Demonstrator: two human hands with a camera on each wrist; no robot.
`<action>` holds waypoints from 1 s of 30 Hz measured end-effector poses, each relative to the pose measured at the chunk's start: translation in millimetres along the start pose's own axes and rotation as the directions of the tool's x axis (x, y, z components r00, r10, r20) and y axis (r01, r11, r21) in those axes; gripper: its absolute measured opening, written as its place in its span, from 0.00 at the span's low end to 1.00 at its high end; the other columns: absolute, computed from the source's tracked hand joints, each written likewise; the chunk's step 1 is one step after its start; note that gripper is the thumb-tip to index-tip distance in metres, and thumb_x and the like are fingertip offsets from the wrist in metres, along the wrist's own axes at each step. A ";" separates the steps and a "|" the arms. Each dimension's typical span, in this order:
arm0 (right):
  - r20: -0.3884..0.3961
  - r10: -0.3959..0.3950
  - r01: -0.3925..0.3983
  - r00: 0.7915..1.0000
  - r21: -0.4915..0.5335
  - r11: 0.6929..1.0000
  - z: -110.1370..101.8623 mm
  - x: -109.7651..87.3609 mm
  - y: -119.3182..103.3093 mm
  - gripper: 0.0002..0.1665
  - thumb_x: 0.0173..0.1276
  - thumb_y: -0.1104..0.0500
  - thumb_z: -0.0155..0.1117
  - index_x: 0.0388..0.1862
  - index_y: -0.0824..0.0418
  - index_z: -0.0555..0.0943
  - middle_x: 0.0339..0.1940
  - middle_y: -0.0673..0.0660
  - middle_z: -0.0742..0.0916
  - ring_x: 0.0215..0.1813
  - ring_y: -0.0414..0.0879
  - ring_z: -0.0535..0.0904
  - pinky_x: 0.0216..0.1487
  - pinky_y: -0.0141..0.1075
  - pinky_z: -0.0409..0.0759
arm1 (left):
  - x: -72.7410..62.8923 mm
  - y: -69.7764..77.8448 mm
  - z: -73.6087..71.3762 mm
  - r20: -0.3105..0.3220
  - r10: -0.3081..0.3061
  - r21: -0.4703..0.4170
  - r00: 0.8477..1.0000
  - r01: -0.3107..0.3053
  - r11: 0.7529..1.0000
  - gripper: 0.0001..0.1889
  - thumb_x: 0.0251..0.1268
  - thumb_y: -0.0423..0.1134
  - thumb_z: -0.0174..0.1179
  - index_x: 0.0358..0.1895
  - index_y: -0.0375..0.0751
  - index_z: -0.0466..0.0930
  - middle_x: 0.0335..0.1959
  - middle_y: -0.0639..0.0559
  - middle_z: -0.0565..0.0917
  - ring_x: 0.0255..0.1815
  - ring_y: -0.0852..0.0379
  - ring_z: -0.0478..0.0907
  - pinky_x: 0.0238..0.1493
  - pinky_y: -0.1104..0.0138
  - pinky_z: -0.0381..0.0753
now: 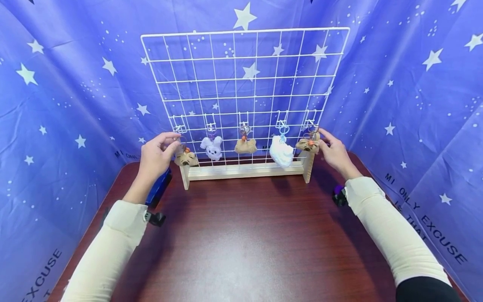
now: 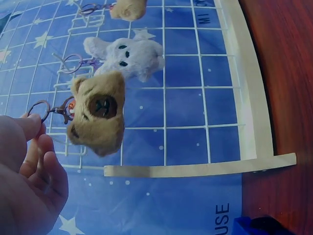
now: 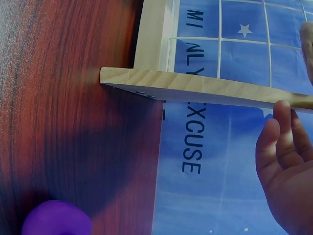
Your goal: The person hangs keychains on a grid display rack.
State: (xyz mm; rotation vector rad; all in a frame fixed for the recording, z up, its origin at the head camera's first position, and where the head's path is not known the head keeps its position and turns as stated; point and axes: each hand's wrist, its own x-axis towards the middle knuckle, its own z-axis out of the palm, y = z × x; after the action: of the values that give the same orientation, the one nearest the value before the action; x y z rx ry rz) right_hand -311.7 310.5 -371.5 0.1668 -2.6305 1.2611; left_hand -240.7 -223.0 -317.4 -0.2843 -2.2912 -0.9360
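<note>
A white wire grid [image 1: 245, 78] stands in a wooden base [image 1: 245, 173], with plush keychains hanging in a row from its hooks. At the left end, my left hand [image 1: 156, 153] pinches the metal ring [image 2: 49, 108] of a brown bear keychain [image 2: 100, 112] between thumb and finger. My right hand [image 1: 335, 155] grips the top of the base's right wooden side post [image 1: 308, 168], fingertips on the wood, next to another brown bear keychain [image 1: 306, 145]. Between the bears hang a pale lilac bunny [image 1: 213, 149], a tan plush [image 1: 245, 147] and a fluffy white plush [image 1: 281, 153].
The rack stands toward the back of a dark red wooden table [image 1: 245, 235]. Blue star-patterned curtains [image 1: 75, 105] enclose it. A blue object [image 1: 160, 188] lies beneath the left forearm, a round purple object [image 3: 57, 219] by the right wrist.
</note>
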 end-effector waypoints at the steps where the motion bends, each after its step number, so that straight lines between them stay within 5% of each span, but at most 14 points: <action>1: -0.002 0.004 -0.004 1.000 0.001 1.000 -0.1 0.0 -0.2 0.31 0.81 0.54 0.45 0.82 0.48 0.62 0.63 0.71 0.81 0.26 0.35 0.79 0.28 0.31 0.82 | 1.1 0.3 -0.1 -0.007 -0.007 -0.005 1.000 0.007 1.000 0.11 0.69 0.36 0.66 0.52 0.45 0.88 0.35 0.44 0.91 0.22 0.77 0.71 0.23 0.78 0.67; 11: -0.005 0.008 -0.008 1.000 0.007 1.000 0.3 0.2 -0.2 0.32 0.80 0.56 0.45 0.81 0.48 0.62 0.61 0.70 0.82 0.28 0.33 0.78 0.27 0.32 0.82 | 12.7 0.2 -0.2 -0.057 -0.072 -0.030 0.996 0.071 0.997 0.12 0.70 0.38 0.64 0.54 0.46 0.87 0.36 0.43 0.91 0.20 0.76 0.69 0.22 0.76 0.64; 19: 0.000 0.001 -0.001 1.000 0.005 1.000 0.5 1.0 4.1 0.33 0.80 0.56 0.44 0.82 0.47 0.61 0.61 0.71 0.82 0.25 0.37 0.79 0.28 0.31 0.82 | 17.0 -4.1 2.8 -0.011 -0.181 -0.052 0.983 0.180 0.982 0.14 0.72 0.40 0.63 0.57 0.48 0.86 0.38 0.41 0.90 0.20 0.71 0.71 0.22 0.73 0.68; 30: 0.010 0.006 -0.007 1.000 0.011 1.000 -0.2 0.7 3.7 0.33 0.80 0.54 0.44 0.82 0.47 0.61 0.62 0.70 0.81 0.27 0.35 0.79 0.29 0.31 0.83 | 20.7 -7.2 5.6 0.030 -0.219 -0.051 0.975 0.221 0.974 0.14 0.73 0.42 0.61 0.58 0.49 0.85 0.40 0.40 0.89 0.20 0.70 0.72 0.23 0.72 0.71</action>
State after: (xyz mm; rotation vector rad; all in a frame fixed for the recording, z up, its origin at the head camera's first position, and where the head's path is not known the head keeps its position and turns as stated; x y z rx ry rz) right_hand -313.1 313.0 -374.0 0.1671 -2.6351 1.2806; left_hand -262.4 -225.2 -311.3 -0.0644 -2.3567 -1.1114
